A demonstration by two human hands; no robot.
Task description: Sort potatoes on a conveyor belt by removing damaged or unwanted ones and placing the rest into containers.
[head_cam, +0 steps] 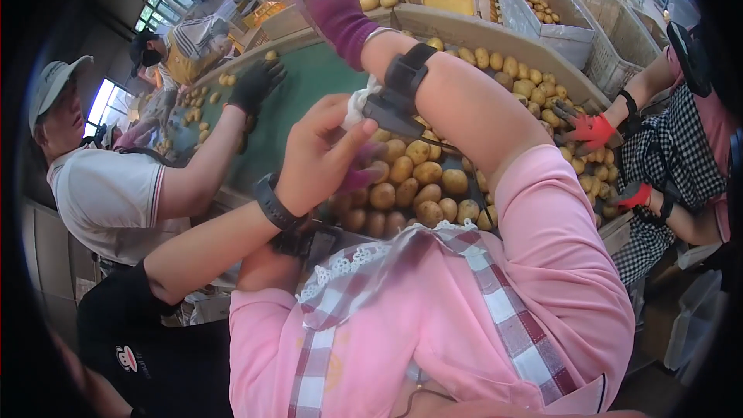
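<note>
My right arm stretches forward over the sorting table, and my right hand (pixel 339 14) in a purple knit glove is raised near the far wooden edge. How its fingers are set is unclear. A black device on a strap (pixel 403 72) sits on my right forearm. Another person's bare hand (pixel 316 154) pinches a crumpled white tissue or cloth (pixel 361 103) against that device. Behind this hand, my left hand (pixel 364 171), also in a purple glove, is mostly hidden beside the potatoes (pixel 426 173); whether it grips one cannot be seen.
A green conveyor belt (pixel 313 78) runs off to the left behind a wooden side board (pixel 464 23). A dark-gloved co-worker's hand (pixel 255 87) reaches over it. At right, another person's red gloves (pixel 592 130) touch potatoes. Plastic crates (pixel 603 35) and a lined box (pixel 551 40) stand beyond.
</note>
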